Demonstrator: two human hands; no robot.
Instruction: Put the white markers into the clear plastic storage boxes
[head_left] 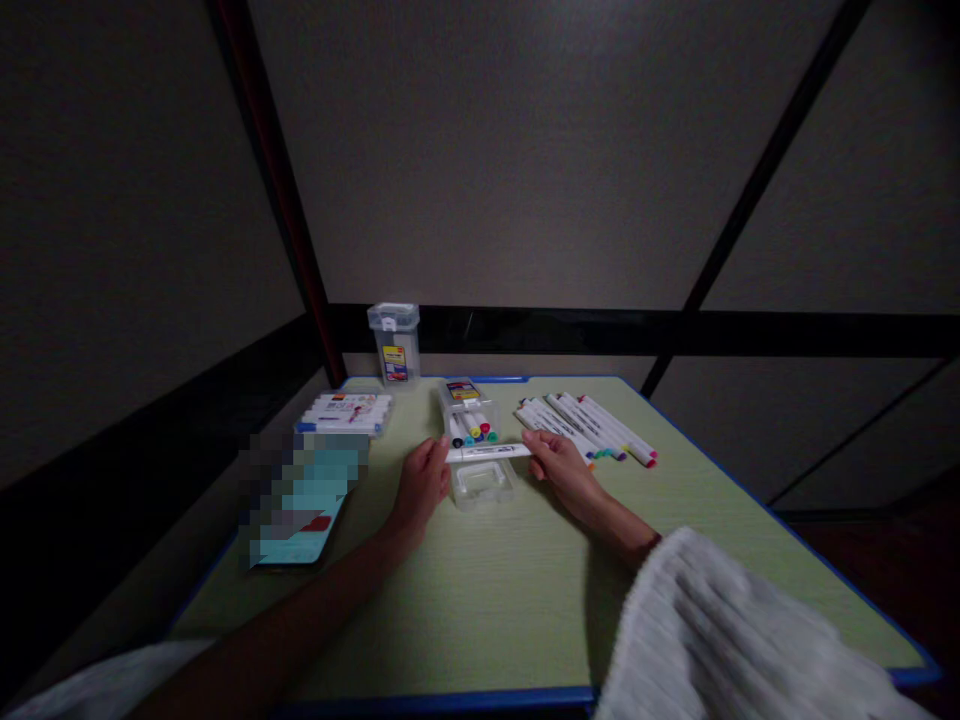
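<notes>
- Just in front of the box [459, 408], your left hand [424, 482] and right hand [556, 462] pinch one marker [487, 453] by opposite ends, probably to keep it level.
- Nearer you than the box, a clear lid [486, 487] lies on the table [480, 620]; whether they join cannot be told.
- The box seems laid on its side, so its stored markers [474, 430] point their ends at you.
- Right of the box, loose markers [591, 426] lie side by side, likely so you can tell them apart.
- Left of the box are a pack [345, 410] and, farther back, a tub [395, 345], both clear of your hands.

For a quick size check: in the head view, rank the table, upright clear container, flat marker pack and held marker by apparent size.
1. Table
2. Upright clear container and flat marker pack: too alike to rank
3. Held marker
</notes>
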